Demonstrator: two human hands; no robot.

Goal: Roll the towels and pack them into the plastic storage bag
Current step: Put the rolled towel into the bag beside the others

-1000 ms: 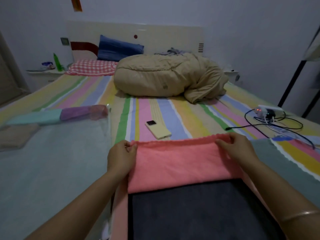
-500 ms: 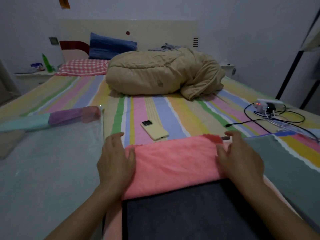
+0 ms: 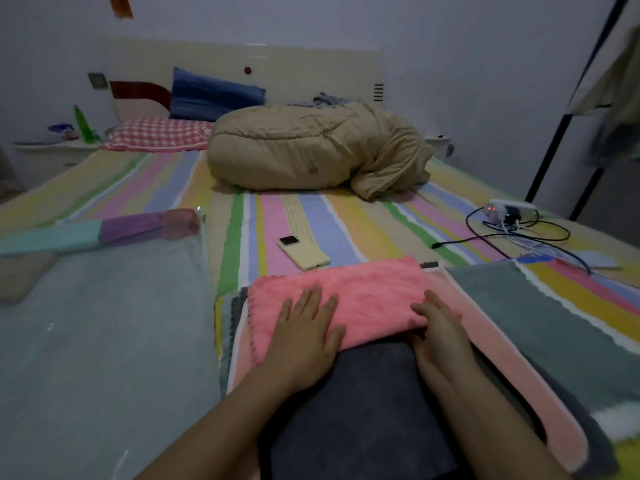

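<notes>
Left hand (image 3: pixel 304 337) and right hand (image 3: pixel 443 341) slid inward, seemingly pressing pink towel (image 3: pixel 367 289).

Phone (image 3: pixel 303 252) behind towel stack (image 3: pixel 363 292), storage bag (image 3: pixel 104 341) left, cables (image 3: pixel 519 230) right, quilt (image 3: pixel 311 154) beyond.

Only the forearms and hands of the person show, over the near edge of the bed. Both forearms are bare along all of their visible length, with skin alone from the lower border up to the wrists. The left hand (image 3: pixel 304 337) and the right hand (image 3: pixel 440 341) are bare as well. In the dim light, nails and finer marks cannot be made out.
</notes>
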